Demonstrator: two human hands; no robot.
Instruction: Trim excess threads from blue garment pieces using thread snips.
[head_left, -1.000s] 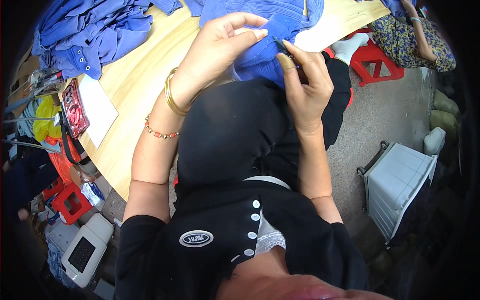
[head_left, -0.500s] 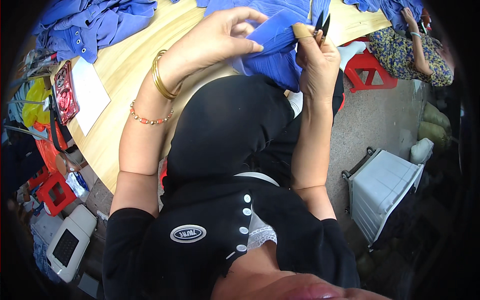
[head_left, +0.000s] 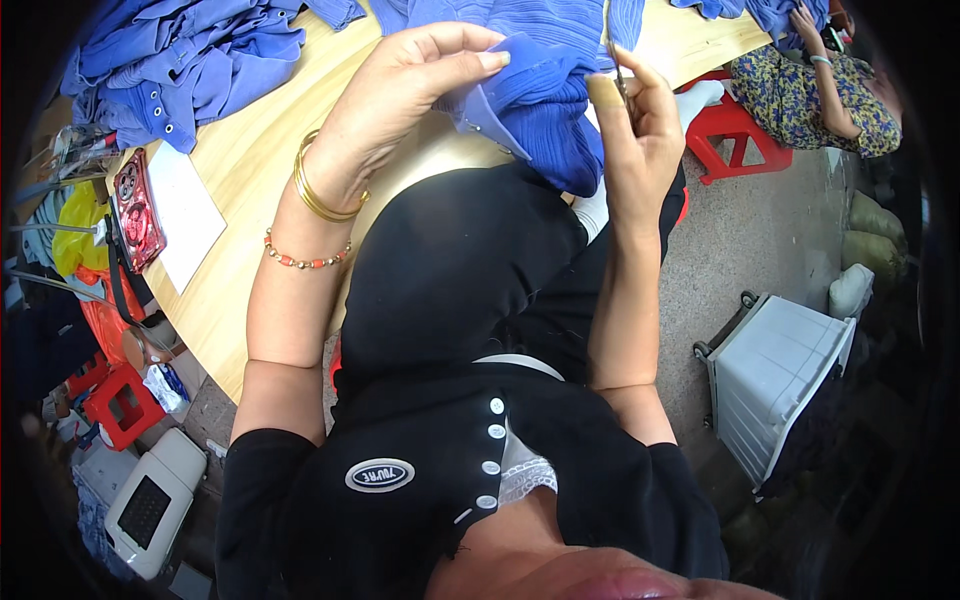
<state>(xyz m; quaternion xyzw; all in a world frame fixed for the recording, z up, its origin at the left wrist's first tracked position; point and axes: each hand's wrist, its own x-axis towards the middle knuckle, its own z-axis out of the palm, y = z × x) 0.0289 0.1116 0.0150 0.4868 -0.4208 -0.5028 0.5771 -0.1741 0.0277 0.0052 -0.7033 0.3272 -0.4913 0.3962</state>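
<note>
My left hand [head_left: 415, 90] pinches the edge of a blue ribbed garment [head_left: 535, 95] between thumb and fingers. A smooth, paler flap of the garment hangs down from that pinch. The rest spreads over the table's edge, above my lap. To the right of the cloth, my right hand [head_left: 642, 135] is closed around small dark thread snips [head_left: 619, 72], which point upward and are seen nearly edge-on. A tan wrap covers the tip of my right thumb, close to the cloth. I cannot tell whether the blades touch the fabric.
More blue garments [head_left: 190, 75] lie heaped on the wooden table [head_left: 270, 160] at the far left, near a white sheet [head_left: 190, 225] and a red patterned case [head_left: 138, 210]. Another person [head_left: 815, 95] sits at the far right beside a red stool [head_left: 738, 135]. A grey wheeled bin [head_left: 770, 375] stands right.
My left hand has shifted slightly left, and the garment's flap now hangs lower and turned. The snips in my right hand have turned from broadside to nearly edge-on.
</note>
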